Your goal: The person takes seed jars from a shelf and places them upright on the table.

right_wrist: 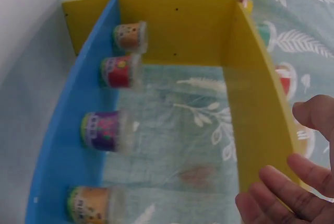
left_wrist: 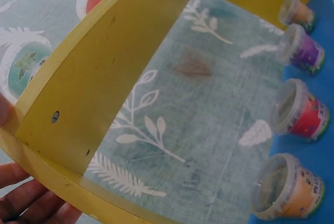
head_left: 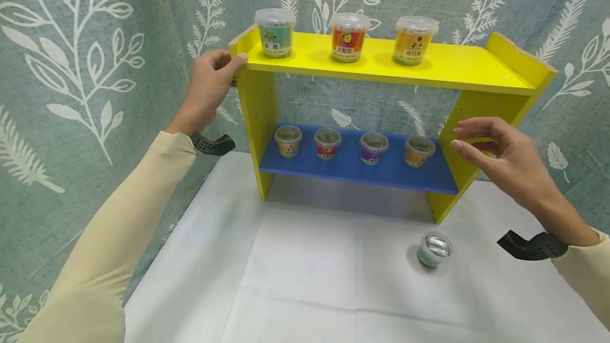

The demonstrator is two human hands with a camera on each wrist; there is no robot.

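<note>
Yellow boards form the shelf [head_left: 381, 65], which stands at the far side of the white table [head_left: 333, 279]. The left hand [head_left: 207, 86] grips its upper left corner, thumb curled over the top edge. The right hand [head_left: 505, 158] hovers just beside the right side panel, fingers spread and loosely bent, holding nothing. A small tub [head_left: 433, 249] lies on the table near the right hand.
</note>
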